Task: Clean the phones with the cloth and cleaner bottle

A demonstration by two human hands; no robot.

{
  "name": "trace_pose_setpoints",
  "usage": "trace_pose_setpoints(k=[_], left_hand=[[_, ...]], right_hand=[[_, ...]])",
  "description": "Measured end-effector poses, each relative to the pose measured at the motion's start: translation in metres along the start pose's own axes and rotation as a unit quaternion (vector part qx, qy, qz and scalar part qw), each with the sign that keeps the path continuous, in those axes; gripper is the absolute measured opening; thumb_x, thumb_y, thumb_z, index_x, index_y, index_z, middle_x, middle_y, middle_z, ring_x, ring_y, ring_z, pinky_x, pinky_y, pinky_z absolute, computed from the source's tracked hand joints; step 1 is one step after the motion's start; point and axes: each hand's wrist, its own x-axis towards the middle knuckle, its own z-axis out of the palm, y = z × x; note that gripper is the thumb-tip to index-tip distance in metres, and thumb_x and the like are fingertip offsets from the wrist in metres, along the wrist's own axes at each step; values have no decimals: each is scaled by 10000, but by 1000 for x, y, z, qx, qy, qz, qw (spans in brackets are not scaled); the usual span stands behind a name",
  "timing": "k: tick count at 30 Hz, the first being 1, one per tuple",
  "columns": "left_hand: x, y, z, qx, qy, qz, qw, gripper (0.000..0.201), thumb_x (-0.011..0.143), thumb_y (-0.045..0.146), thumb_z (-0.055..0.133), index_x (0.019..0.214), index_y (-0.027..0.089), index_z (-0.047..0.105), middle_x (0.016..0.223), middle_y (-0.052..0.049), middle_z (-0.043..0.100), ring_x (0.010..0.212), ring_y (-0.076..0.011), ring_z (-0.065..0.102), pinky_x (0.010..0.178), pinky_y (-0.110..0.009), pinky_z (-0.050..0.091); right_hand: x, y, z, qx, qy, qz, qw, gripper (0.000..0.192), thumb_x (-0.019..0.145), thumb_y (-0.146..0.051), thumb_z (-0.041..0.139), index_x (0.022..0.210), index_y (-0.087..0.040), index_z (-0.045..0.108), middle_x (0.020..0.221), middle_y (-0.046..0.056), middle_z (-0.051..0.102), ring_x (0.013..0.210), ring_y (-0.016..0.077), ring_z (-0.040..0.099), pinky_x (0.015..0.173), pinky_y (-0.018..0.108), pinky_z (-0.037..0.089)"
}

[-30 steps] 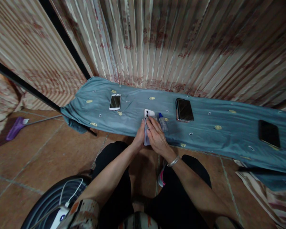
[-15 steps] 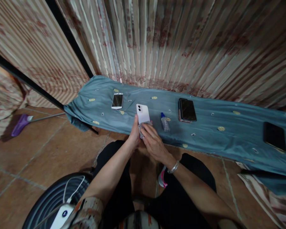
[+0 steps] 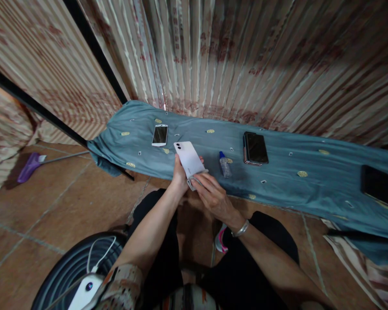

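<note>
My left hand (image 3: 179, 175) grips a white phone (image 3: 189, 157) by its lower end, back side up with the two camera lenses at its far end, tilted to the left above the near edge of a blue-grey cloth (image 3: 278, 172). My right hand (image 3: 210, 193) presses a small grey wiping cloth (image 3: 194, 180) against the phone's lower end. A small clear bottle with a blue cap (image 3: 225, 165) lies on the blue-grey cloth just right of my hands.
Other phones lie on the cloth: a white one (image 3: 160, 135) at the left, dark ones (image 3: 255, 148) in the middle and another (image 3: 377, 184) far right. Striped curtains hang behind. A purple broom (image 3: 32, 162) lies on the tiled floor at left.
The white phone has come out from under my right hand, lifted and swung left. My right hand with the wiping cloth slid down to the phone's lower end.
</note>
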Motion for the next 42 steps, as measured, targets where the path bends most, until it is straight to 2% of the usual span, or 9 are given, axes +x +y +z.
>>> trace_pose_setpoints(k=[8, 14, 20, 24, 30, 37, 42], left_hand=[[-6, 5, 8, -33, -1, 33, 999, 755, 946, 617, 143, 1240, 104, 613, 812, -117, 732, 799, -243, 689, 887, -396, 518], [-8, 7, 9, -34, -5, 36, 999, 759, 945, 622, 151, 1261, 99, 601, 797, -121, 738, 797, -247, 695, 850, -368, 525], [-4, 1, 8, -13, -10, 33, 999, 763, 927, 665, 210, 1246, 105, 618, 827, -123, 742, 777, -239, 702, 833, -365, 535], [-4, -6, 12, 0, 4, 47, 999, 694, 944, 633, 248, 1150, 114, 661, 796, -105, 732, 816, -231, 710, 860, -350, 535], [-7, -15, 20, 22, 7, 69, 997, 576, 960, 576, 314, 1039, 134, 674, 798, -89, 731, 852, -221, 711, 852, -328, 532], [-4, -22, 23, 46, -11, 67, 997, 553, 898, 624, 425, 1069, 160, 673, 823, -76, 742, 874, -238, 712, 820, -338, 541], [-4, -29, 29, 58, -28, 56, 996, 548, 883, 616, 466, 1074, 146, 673, 851, -84, 748, 880, -235, 713, 823, -318, 537]], right_hand=[[-5, 18, -8, -15, 26, 35, 999, 414, 964, -90, 434, 1340, -175, 586, 1309, 137, 631, 1279, 247, 540, 1069, 479, 511], [-8, 31, -10, -4, 42, 112, 993, 351, 986, -177, 432, 1255, -176, 658, 1234, 138, 681, 1176, 240, 623, 1025, 452, 537], [-8, 40, -14, 13, 58, 182, 981, 342, 983, -244, 452, 1258, -220, 653, 1190, 97, 712, 1120, 233, 663, 1011, 450, 535], [-2, 29, -15, 19, 59, 169, 984, 341, 979, -271, 479, 1277, -218, 637, 1197, 100, 707, 1117, 233, 661, 1012, 437, 529], [1, 20, -9, -31, 15, 105, 994, 423, 954, -330, 548, 1337, -154, 581, 1249, 167, 664, 1149, 286, 620, 1012, 477, 520], [0, 21, -12, -83, -21, 113, 990, 412, 979, -228, 437, 1368, -130, 535, 1213, 182, 661, 1121, 289, 613, 1018, 492, 506], [0, 20, -15, -144, 7, 121, 982, 382, 946, -192, 450, 1300, -110, 568, 1134, 172, 682, 1044, 282, 636, 975, 477, 528]])
